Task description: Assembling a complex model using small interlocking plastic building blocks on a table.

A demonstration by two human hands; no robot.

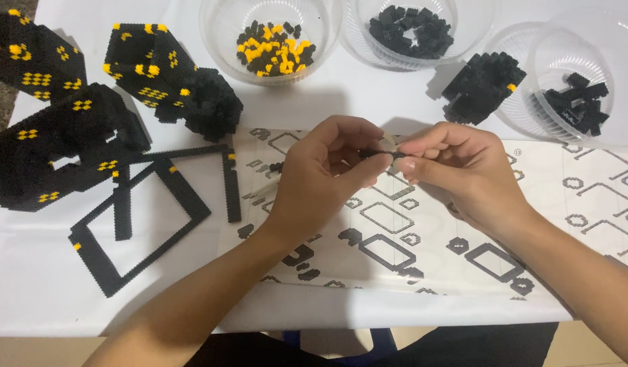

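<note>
Both hands' fingers (368, 166) pinch a black brick strip (380, 154) (long axis left-right) above the instruction sheet (545, 224).

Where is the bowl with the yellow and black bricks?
The bowl sits at the top middle of the head view, left of the bowl of black bricks and right of the spotted black block.

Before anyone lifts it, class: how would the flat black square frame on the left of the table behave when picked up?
The black square frame is thin, open in the middle and built from tiny bricks, so it would probably sag or snap apart if lifted by one corner. It looks light. Lying flat on the white sheet, it should slide when pushed, not roll or tip.
</note>
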